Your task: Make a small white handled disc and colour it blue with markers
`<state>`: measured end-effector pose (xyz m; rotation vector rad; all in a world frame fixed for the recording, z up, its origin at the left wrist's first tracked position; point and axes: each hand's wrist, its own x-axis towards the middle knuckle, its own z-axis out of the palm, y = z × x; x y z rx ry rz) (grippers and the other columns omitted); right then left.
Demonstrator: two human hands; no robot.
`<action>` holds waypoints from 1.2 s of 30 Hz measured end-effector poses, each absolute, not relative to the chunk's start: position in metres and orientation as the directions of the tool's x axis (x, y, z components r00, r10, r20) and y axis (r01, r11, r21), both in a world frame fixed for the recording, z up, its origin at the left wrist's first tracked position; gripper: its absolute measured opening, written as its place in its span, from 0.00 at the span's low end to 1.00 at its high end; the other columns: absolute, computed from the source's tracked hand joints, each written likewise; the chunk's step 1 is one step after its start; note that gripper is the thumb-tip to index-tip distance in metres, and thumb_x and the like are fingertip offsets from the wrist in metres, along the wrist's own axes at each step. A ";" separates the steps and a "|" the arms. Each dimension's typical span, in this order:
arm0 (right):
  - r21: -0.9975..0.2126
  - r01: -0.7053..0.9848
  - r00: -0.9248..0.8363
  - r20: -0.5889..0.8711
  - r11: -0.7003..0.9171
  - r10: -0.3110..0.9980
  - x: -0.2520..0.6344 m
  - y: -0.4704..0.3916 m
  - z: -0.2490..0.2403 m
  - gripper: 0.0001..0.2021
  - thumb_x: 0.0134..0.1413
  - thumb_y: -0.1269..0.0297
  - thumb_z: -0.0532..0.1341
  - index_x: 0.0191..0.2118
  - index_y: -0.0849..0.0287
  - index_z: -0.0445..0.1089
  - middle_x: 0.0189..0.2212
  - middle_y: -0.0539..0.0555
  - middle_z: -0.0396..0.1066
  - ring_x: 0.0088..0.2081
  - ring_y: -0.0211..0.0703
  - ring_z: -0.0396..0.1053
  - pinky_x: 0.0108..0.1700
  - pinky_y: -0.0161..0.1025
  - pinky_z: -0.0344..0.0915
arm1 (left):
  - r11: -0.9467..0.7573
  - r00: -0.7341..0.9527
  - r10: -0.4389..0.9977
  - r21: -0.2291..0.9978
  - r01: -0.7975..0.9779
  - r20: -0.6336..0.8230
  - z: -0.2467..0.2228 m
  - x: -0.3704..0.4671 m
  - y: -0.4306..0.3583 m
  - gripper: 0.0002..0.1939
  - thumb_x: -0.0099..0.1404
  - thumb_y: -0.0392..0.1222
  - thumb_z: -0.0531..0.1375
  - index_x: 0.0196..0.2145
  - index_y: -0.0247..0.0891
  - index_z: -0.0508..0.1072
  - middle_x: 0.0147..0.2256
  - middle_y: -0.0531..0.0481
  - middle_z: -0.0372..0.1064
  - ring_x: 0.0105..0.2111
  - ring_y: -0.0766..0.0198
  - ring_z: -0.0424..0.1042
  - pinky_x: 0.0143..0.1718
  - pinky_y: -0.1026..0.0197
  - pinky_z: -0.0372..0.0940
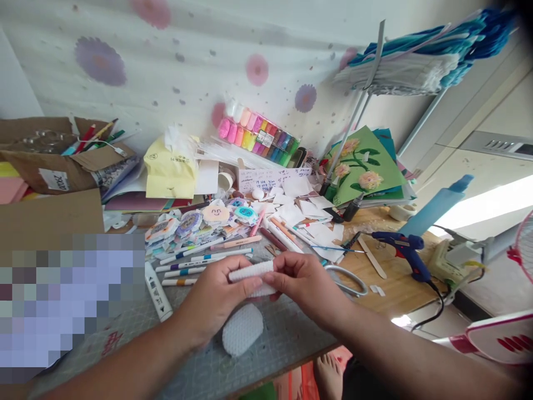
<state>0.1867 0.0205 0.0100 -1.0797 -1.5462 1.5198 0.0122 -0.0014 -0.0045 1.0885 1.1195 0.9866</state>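
Between the fingertips of both hands is a white pad point(251, 271) with a dimpled surface, seen nearly edge-on and folded or doubled. My left hand point(214, 300) pinches its left end, thumb along the near side. At the other end, my right hand point(300, 282) grips it with thumb and bent fingers. A second white dimpled pad point(242, 331), oval, lies flat on the grey cutting mat point(287, 339) just below the hands. Behind my right hand, a scissors handle point(353, 289) shows; the rest is hidden.
Markers point(183, 272) and a pile of decorated paper pieces point(191, 223) lie beyond the hands. White paper scraps point(293, 214) cover the middle. A blue glue gun point(406, 247) stands right, its cord trailing over the table edge. A cardboard box point(45, 172) is at left.
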 end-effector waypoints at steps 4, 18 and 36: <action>-0.827 0.487 -0.404 0.070 0.279 0.912 0.224 0.025 0.018 0.10 0.57 0.59 0.58 0.39 0.57 0.72 0.28 0.52 0.73 0.31 0.43 0.70 0.34 0.38 0.64 | 0.241 0.122 0.967 0.957 -0.161 -0.223 -0.001 0.014 -0.001 0.13 0.52 0.46 0.68 0.31 0.36 0.71 0.30 0.52 0.72 0.32 0.61 0.71 0.32 0.61 0.69; -0.470 0.741 -0.395 0.272 0.479 0.877 0.258 0.010 0.007 0.09 0.61 0.65 0.55 0.41 0.59 0.71 0.38 0.58 0.72 0.40 0.48 0.70 0.43 0.44 0.66 | 0.296 0.037 0.949 0.840 -0.455 -0.314 0.005 0.019 -0.002 0.24 0.43 0.40 0.75 0.37 0.34 0.71 0.31 0.50 0.75 0.31 0.63 0.72 0.31 0.61 0.72; -0.249 0.909 -0.359 -0.064 0.334 0.931 0.294 0.009 0.001 0.23 0.48 0.69 0.58 0.53 0.56 0.70 0.46 0.60 0.72 0.47 0.54 0.70 0.50 0.48 0.65 | 0.179 -0.058 0.974 0.897 -0.405 -0.221 -0.001 0.013 0.005 0.20 0.48 0.43 0.72 0.39 0.37 0.77 0.40 0.46 0.76 0.39 0.57 0.72 0.36 0.60 0.71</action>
